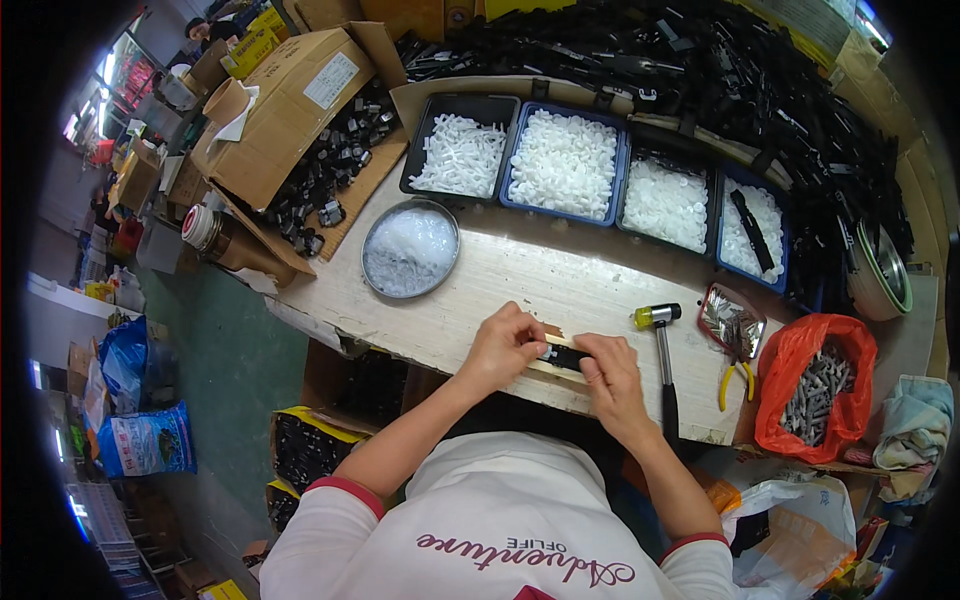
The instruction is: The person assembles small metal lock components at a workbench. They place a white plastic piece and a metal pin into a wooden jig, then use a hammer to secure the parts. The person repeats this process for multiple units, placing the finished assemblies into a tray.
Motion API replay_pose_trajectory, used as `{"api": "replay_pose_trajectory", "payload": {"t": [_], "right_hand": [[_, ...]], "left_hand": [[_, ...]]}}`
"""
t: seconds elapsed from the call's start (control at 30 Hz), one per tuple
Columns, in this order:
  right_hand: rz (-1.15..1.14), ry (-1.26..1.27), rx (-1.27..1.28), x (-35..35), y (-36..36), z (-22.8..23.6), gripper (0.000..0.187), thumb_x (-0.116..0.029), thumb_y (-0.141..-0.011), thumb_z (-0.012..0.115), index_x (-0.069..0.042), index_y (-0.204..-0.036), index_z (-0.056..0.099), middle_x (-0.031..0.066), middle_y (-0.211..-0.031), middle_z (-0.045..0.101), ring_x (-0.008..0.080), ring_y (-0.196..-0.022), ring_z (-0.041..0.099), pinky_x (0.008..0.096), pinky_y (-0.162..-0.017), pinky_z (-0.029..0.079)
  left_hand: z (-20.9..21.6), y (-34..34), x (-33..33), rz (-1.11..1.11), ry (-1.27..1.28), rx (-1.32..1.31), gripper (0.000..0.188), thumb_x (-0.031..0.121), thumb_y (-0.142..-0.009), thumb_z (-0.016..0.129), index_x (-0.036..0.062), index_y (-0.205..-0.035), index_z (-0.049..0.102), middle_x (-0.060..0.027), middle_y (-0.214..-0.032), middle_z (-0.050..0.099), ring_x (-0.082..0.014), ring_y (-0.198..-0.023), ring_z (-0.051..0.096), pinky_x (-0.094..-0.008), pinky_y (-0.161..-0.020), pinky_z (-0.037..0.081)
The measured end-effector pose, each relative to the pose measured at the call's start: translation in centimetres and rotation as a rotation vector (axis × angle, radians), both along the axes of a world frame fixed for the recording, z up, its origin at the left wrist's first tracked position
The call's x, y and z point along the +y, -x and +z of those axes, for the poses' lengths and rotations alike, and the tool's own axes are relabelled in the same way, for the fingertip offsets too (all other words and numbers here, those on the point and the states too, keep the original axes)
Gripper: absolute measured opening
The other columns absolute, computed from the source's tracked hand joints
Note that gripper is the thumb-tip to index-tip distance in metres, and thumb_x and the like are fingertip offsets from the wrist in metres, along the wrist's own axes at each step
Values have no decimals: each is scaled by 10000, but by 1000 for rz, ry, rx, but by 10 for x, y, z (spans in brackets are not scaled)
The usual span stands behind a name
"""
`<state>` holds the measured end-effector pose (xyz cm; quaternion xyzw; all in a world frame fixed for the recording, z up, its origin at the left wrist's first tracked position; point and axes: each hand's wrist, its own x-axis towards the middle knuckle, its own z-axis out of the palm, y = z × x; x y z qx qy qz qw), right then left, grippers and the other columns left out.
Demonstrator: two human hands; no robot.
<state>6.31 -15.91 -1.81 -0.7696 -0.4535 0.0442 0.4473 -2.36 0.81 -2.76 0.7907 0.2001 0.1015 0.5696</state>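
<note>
At the front edge of the workbench, a narrow black part lies between light wooden strips. My left hand is closed in a pinch at the part's left end. A small pale bit shows by its fingertips, too small to name. My right hand grips the right end of the black part, thumb on the near side and fingers on the far side. Just right of it lies a hammer with a yellow-and-black head, its handle toward me.
Bins of small white plastic pieces line the back, before a heap of black parts. A round dish stands left, near an open carton. At right are yellow-handled pliers, a small tray and a red bag.
</note>
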Motion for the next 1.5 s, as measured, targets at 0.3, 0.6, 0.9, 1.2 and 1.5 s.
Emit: {"api": "replay_pose_trajectory", "payload": {"t": [0.3, 0.6, 0.9, 1.2, 1.5], "right_hand": [[-569, 453, -330, -67, -117, 16, 134, -124, -781, 581, -40, -882, 606, 109, -851, 578, 265, -848, 531, 408, -729, 371], [-557, 751, -419, -59, -148, -3, 113, -110, -723, 591, -43, -811, 613, 117, -802, 597, 296, -810, 543, 429, -732, 361], [-545, 513, -302, -73, -154, -4, 75, -63, -742, 585, -59, -816, 595, 96, -804, 595, 286, -804, 554, 422, -697, 348], [-591, 282, -257, -74, -148, 2, 68, 1, -775, 548, -34, -830, 567, 118, -844, 568, 300, -778, 549, 379, -669, 374], [-359, -266, 355, -42, -93, 20, 58, 8, -848, 504, -6, -884, 548, 11, -777, 501, 64, -635, 468, 202, -576, 396]], "left_hand": [[30, -87, 49, 92, -680, -108, 187, 150, -681, 706, 30, -795, 621, -130, -743, 580, -281, -661, 578, -362, -597, 455], [39, -158, 65, 53, -852, 92, 252, 201, -706, 696, 13, -862, 632, -194, -796, 613, -340, -757, 611, -418, -650, 478], [57, -158, 84, 41, -206, 129, 154, 133, -683, 675, -4, -735, 627, -151, -614, 608, -231, -556, 603, -326, -546, 476], [50, -155, 84, 23, 81, -107, 146, 139, -764, 667, 6, -732, 616, -26, -524, 528, -72, -395, 467, -212, -337, 333], [40, -75, 16, -59, 748, -26, 160, 101, -814, 634, -29, -906, 625, -43, -644, 557, -60, -462, 469, -197, -375, 363]]}}
